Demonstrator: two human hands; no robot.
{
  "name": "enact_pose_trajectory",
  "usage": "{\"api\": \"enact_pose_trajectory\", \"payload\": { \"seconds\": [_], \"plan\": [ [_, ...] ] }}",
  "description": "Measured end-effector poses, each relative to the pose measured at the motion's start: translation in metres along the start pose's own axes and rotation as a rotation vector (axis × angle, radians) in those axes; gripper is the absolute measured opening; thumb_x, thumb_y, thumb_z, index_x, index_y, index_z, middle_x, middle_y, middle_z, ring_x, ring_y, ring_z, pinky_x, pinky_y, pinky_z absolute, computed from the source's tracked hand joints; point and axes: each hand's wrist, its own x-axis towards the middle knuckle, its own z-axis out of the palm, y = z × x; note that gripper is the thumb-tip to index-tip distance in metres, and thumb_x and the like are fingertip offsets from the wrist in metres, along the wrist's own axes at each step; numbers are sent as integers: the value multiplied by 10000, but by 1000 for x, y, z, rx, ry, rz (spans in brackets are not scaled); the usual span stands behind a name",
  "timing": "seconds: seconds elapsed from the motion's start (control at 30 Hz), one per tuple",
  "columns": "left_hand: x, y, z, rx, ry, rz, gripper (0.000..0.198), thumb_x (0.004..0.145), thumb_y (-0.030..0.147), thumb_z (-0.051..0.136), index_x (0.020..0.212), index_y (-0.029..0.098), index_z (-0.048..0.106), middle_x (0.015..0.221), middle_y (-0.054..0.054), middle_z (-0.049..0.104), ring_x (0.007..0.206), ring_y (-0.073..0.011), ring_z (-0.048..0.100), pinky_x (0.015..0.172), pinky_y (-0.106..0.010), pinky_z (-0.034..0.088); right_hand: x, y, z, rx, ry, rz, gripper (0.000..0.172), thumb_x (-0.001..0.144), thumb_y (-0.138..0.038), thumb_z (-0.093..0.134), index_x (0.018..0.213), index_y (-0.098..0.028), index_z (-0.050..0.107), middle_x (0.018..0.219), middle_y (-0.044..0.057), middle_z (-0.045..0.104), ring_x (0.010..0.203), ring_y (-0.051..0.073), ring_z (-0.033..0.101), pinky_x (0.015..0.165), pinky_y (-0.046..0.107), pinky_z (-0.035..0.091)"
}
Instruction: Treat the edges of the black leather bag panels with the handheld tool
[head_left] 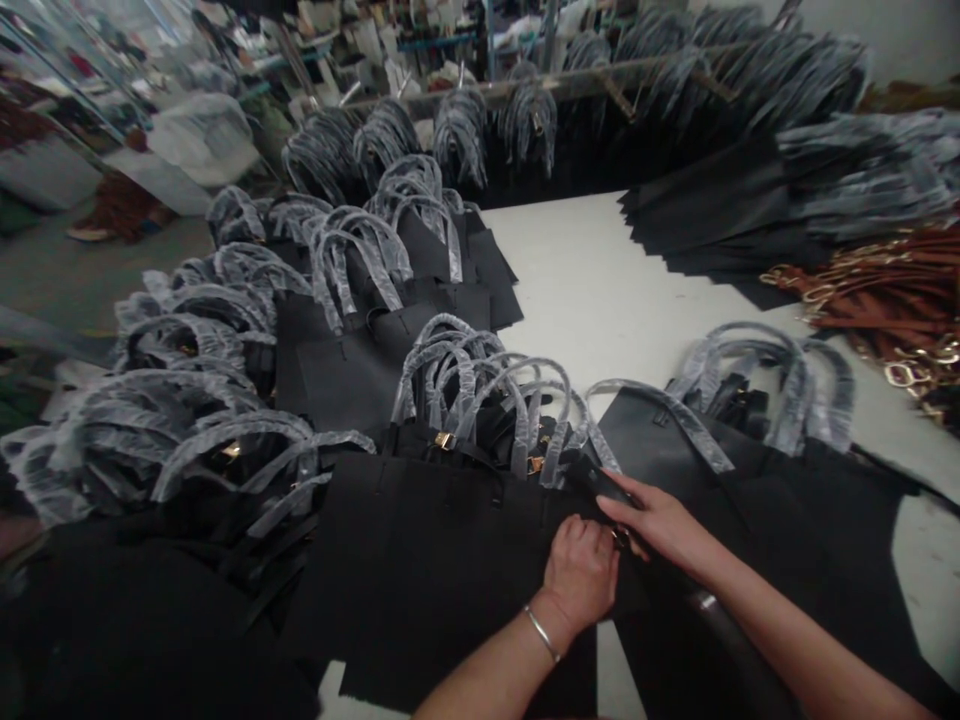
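Observation:
Near the middle front, my right hand grips a black leather strap between thumb and fingers. My left hand is closed close beside it, its fingers curled; what they hold is hidden. A small gold metal fitting shows between the two hands. Both hands are above a flat black bag panel with small slits along its top edge. Behind the strap stand bag handles wrapped in clear plastic, with gold buckles among them.
More black panels with wrapped handles pile up on the left. The white table shows through the middle. At the right lie brown straps with gold clasps and stacked black panels. Wrapped handles hang on a rack behind.

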Motion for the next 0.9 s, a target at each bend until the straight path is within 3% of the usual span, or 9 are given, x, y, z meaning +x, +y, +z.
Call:
{"api": "enact_pose_trajectory", "payload": {
  "seconds": [0.13, 0.27, 0.37, 0.53, 0.7, 0.8, 0.9],
  "plan": [
    [0, 4, -2, 40, -6, -46, 190, 883, 222, 497, 1042, 172, 588, 955, -94, 581, 946, -254, 520, 924, -411, 458, -24, 17, -14, -23, 7, 15, 783, 798, -544, 618, 1459, -175, 418, 580, -41, 603, 395, 129, 529, 396, 241, 421],
    [17, 12, -8, 87, -58, -130, 186, 825, 226, 558, 991, 152, 597, 974, -113, 565, 950, -278, 519, 885, -462, 457, -62, 48, -31, 5, 6, 65, 856, 765, -581, 646, 1477, -179, 391, 617, -37, 607, 428, 131, 528, 420, 249, 425],
    [39, 16, -13, 60, -120, -193, 187, 822, 240, 575, 967, 128, 614, 998, -142, 575, 976, -307, 535, 871, -479, 461, -90, 63, -37, 68, 116, 77, 920, 741, -610, 661, 1493, -173, 360, 632, -30, 613, 455, 132, 524, 448, 253, 433],
    [67, 15, -21, -63, -194, -219, 97, 852, 201, 574, 929, 153, 609, 961, -104, 586, 879, -238, 593, 768, -345, 497, -125, 72, -41, 223, 343, 98, 1019, 692, -670, 671, 1514, -185, 315, 651, -21, 617, 471, 147, 533, 447, 269, 436],
    [82, 21, -16, 73, -168, -319, 537, 715, 413, 792, 1099, 123, 554, 1099, -129, 531, 972, -296, 585, 779, -387, 525, -145, 89, -46, 312, 487, 126, 1044, 652, -664, 705, 1497, -172, 338, 610, -38, 579, 473, 150, 522, 449, 274, 432],
    [94, 30, -8, 111, -119, -347, 475, 755, 397, 758, 1075, 94, 580, 1108, -157, 533, 1028, -321, 566, 822, -407, 516, -151, 103, -43, 373, 509, 146, 1039, 660, -644, 715, 1495, -173, 315, 607, -53, 560, 471, 141, 502, 453, 272, 422],
    [108, 33, -3, 10, -120, -423, 307, 799, 297, 708, 1005, 89, 617, 1108, -187, 563, 1094, -333, 554, 892, -406, 481, -155, 116, -37, 427, 521, 145, 1024, 666, -628, 727, 1486, -177, 310, 652, -48, 582, 488, 132, 500, 474, 270, 426]
  ]
}}
